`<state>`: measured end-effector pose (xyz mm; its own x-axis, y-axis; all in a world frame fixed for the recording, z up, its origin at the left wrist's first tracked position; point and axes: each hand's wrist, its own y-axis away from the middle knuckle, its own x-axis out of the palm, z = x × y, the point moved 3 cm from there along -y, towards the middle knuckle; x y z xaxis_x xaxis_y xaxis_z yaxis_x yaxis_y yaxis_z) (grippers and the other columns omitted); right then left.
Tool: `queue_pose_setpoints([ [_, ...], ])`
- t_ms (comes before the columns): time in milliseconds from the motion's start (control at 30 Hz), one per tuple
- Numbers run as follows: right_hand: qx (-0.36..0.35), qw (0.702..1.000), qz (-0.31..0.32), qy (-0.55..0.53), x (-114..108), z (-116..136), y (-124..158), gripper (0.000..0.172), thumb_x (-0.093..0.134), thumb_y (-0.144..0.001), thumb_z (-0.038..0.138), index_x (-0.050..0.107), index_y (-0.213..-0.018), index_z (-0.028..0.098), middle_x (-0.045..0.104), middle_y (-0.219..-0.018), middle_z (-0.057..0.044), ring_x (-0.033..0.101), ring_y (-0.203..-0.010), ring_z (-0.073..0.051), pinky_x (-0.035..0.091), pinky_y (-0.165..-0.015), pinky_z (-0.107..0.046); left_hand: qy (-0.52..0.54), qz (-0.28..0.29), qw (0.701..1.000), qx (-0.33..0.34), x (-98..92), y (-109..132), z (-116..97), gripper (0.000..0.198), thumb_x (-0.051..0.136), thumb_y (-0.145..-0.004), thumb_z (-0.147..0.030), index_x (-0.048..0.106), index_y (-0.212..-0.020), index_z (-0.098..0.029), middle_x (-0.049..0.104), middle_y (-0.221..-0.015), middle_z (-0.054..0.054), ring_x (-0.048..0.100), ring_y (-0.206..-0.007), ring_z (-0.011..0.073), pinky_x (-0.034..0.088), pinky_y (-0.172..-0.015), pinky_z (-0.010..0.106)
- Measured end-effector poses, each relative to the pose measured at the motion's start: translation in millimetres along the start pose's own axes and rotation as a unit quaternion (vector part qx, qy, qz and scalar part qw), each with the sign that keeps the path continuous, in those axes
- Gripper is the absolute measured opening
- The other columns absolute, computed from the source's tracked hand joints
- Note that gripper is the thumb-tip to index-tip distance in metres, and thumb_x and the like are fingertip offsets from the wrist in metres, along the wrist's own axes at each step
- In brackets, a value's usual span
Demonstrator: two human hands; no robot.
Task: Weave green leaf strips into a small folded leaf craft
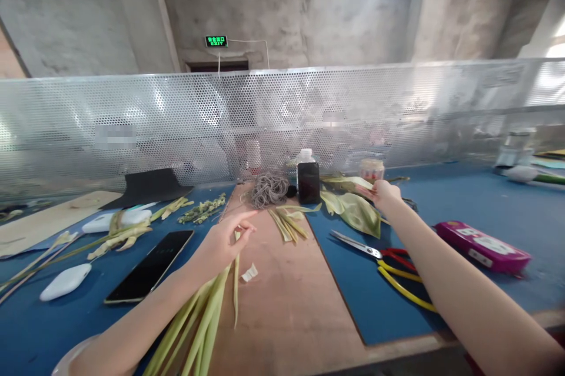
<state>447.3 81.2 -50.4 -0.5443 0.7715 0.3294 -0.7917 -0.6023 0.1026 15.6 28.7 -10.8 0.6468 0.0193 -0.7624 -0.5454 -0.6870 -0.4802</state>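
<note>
From my remote seat I am watching two bare hands working over a blue tabletop with a brown board (300, 305) running down its middle. The right hand (385, 195) is reaching to the far right of the board, its fingertips closing together at the end of a pale leaf piece (348, 180); it seems to be pinching that end, though blur and small size are keeping me from being sure. The piece is lying to the left of those fingertips, its long axis running roughly left to right, so the right hand is clearly the nearer one. A broad green leaf (359, 212) is lying just on the near side of it, sloping from far left to near right. The left hand (229, 238) is hovering over the board's left edge, fingers loosely curled and partly spread; long green strips (203, 323) are fanning from beneath it toward the near edge, and I cannot tell whether it is gripping any. Between the hands, short strips (289, 224) are lying on the board, with a tangle of grey cord (268, 190) sitting beyond them. Scissors (375, 255) are resting on the near side of the right hand, blades pointing far left, handles partly passing behind the forearm.
</note>
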Motion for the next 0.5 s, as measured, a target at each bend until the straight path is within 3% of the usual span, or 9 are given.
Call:
queue_pose_setpoints([
  [133, 0.025, 0.996, 0.044, 0.077, -1.2, -2.8, -1.6, 0.018, 0.053, -0.082, 0.016, 0.054, -0.099, 0.012, 0.061, -0.078, -0.010, 0.066, -0.064, -0.021, 0.055, -0.053, -0.033, 0.001, -0.008, 1.000, 0.001, 1.6, 1.0, 1.4, 0.041, 0.043, -0.087, -0.031, 0.048, -0.126, -0.020, 0.068, -0.098, 0.006, 0.060, -0.095, 0.0179, 0.040, -0.093, 0.036],
  [300, 0.060, 0.978, 0.089, 0.181, 0.9, -6.2, 5.0, 0.031, 0.053, -0.089, 0.033, 0.054, -0.115, 0.017, 0.057, -0.114, -0.008, 0.059, -0.094, -0.018, 0.052, -0.079, -0.037, -0.004, -0.017, 1.000, -0.007, 3.5, 2.1, 2.5, 0.041, 0.044, -0.087, -0.031, 0.050, -0.126, -0.021, 0.069, -0.096, 0.006, 0.061, -0.090, 0.0178, 0.043, -0.086, 0.033],
  [500, 0.033, 0.962, 0.100, 0.252, 4.5, -4.4, 15.1, 0.034, 0.054, -0.089, 0.033, 0.053, -0.118, 0.015, 0.056, -0.117, -0.009, 0.058, -0.098, -0.020, 0.050, -0.082, -0.040, -0.004, -0.011, 1.000, -0.001, 4.8, 2.1, 3.5, 0.041, 0.043, -0.087, -0.031, 0.050, -0.126, -0.021, 0.069, -0.097, 0.006, 0.060, -0.094, 0.0172, 0.042, -0.086, 0.032],
])
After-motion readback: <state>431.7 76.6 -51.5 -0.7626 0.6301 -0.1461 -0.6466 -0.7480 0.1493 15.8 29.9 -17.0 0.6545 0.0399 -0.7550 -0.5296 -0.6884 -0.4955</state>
